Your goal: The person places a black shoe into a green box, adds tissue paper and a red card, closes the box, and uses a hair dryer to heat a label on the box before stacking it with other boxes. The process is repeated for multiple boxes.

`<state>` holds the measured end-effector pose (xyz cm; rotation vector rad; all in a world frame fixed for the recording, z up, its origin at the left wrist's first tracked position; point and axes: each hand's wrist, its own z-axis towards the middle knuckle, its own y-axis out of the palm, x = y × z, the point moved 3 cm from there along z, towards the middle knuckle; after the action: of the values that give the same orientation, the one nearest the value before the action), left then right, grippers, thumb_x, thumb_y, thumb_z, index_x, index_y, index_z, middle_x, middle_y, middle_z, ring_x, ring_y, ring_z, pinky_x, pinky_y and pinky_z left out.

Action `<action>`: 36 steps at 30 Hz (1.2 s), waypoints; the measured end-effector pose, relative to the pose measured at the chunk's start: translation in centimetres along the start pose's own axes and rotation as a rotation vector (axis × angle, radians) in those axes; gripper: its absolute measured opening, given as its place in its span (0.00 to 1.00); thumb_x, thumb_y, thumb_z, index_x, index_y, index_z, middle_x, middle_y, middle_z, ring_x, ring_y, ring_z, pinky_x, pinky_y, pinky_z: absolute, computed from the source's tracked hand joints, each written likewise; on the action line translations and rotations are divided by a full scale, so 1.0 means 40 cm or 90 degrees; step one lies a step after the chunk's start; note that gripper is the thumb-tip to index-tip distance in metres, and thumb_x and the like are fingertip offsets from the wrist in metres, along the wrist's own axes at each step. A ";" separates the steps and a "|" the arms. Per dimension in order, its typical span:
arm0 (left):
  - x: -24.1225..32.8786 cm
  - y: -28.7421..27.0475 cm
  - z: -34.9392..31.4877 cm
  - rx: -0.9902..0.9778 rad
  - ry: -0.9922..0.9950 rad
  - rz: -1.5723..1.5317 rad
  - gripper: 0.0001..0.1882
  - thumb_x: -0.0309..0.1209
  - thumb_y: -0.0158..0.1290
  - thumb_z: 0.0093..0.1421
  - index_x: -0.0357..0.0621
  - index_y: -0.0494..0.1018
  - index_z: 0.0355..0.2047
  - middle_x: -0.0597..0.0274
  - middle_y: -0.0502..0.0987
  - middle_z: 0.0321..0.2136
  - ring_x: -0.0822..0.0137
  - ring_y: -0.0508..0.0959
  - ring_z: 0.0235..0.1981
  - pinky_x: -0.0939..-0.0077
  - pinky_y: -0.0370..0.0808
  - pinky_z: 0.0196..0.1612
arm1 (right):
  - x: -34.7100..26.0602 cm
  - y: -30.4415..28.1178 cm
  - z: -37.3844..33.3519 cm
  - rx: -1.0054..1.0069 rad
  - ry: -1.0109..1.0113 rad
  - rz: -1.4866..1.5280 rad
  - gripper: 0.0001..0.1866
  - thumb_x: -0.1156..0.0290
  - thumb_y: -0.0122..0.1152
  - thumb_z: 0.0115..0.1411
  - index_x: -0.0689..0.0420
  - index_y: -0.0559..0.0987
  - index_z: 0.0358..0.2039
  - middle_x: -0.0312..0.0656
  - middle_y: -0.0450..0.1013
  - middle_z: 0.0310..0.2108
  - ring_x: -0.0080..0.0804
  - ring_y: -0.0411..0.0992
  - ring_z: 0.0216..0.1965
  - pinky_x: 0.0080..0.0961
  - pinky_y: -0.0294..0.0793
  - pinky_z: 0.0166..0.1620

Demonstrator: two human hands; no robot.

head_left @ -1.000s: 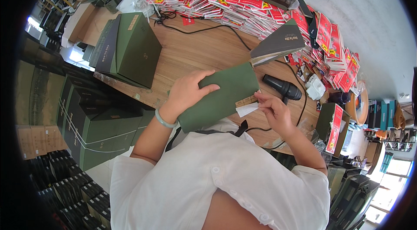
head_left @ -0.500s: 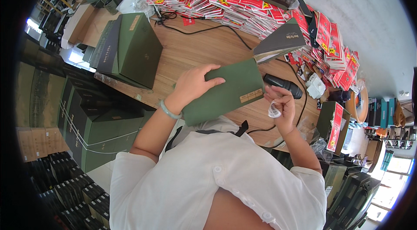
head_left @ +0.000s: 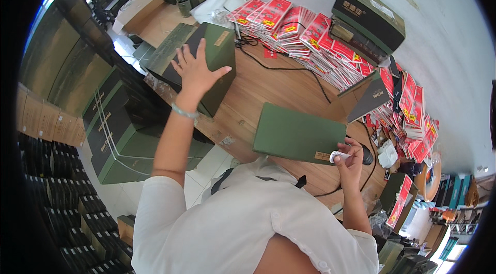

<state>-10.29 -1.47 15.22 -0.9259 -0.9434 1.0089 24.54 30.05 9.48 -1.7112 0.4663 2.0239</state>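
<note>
Green box (head_left: 299,132) lies at the near edge of the wooden surface (head_left: 271,85), its underside hidden. The right grip (head_left: 351,164) pinches a curled white strip (head_left: 338,157) at the box's lower right corner; finger contact with the box is hard to make out. The left grip (head_left: 196,73) is spread over dark-green boxes (head_left: 221,51); contact cannot be determined. A black object (head_left: 368,156) behind the right grip is partly covered.

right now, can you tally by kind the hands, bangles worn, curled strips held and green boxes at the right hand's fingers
Hands: 2 (left hand, right hand)
Bangle: 1
White curled strip: 1
Green box: 1
Total: 5
</note>
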 end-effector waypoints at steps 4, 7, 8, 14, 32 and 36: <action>-0.176 0.072 0.065 -0.189 -0.091 0.063 0.72 0.71 0.62 0.33 0.55 0.39 0.72 0.23 0.39 0.66 0.29 0.33 0.69 0.31 0.31 0.64 | -0.038 0.098 0.061 -0.065 0.007 -0.032 0.21 0.72 0.71 0.53 0.54 0.63 0.36 0.45 0.60 0.55 0.35 0.64 0.55 0.35 0.64 0.58; -0.225 0.090 0.082 -0.245 -0.081 0.024 0.68 0.62 0.65 0.34 0.61 0.41 0.72 0.20 0.42 0.65 0.26 0.39 0.68 0.31 0.34 0.64 | -0.061 0.182 0.123 -0.131 -0.041 -0.078 0.22 0.72 0.71 0.53 0.54 0.63 0.37 0.47 0.60 0.55 0.37 0.65 0.56 0.34 0.65 0.58; -0.228 0.086 0.078 -0.263 -0.071 0.022 0.66 0.60 0.65 0.35 0.63 0.42 0.71 0.19 0.43 0.65 0.26 0.41 0.67 0.30 0.36 0.64 | -0.072 0.214 0.146 -0.157 -0.057 -0.102 0.22 0.72 0.71 0.52 0.54 0.63 0.37 0.47 0.60 0.54 0.37 0.65 0.55 0.34 0.66 0.58; -0.222 -0.003 0.014 -0.247 0.216 0.007 0.61 0.50 0.68 0.33 0.74 0.49 0.69 0.28 0.51 0.61 0.29 0.54 0.62 0.41 0.51 0.64 | -0.070 0.389 0.286 -0.232 -0.104 -0.163 0.26 0.67 0.74 0.50 0.59 0.64 0.39 0.51 0.61 0.52 0.40 0.65 0.53 0.36 0.68 0.54; -0.138 -0.030 -0.181 -0.217 0.333 -0.084 0.56 0.45 0.68 0.38 0.66 0.54 0.69 0.39 0.46 0.69 0.37 0.43 0.70 0.38 0.38 0.68 | 0.037 0.624 0.367 -0.304 -0.084 -0.358 0.29 0.63 0.76 0.46 0.59 0.64 0.38 0.53 0.61 0.51 0.47 0.60 0.55 0.37 0.64 0.55; -0.121 -0.025 -0.178 -0.204 0.338 -0.098 0.56 0.45 0.68 0.38 0.65 0.55 0.68 0.43 0.47 0.69 0.41 0.44 0.70 0.38 0.38 0.68 | 0.049 0.626 0.361 -0.291 -0.108 -0.375 0.29 0.64 0.76 0.46 0.59 0.63 0.38 0.55 0.61 0.52 0.49 0.60 0.57 0.38 0.64 0.56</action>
<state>-4.59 -7.61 12.98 -1.2874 -0.7176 0.4445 -1.18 16.75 9.32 -1.6313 -0.5413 1.8780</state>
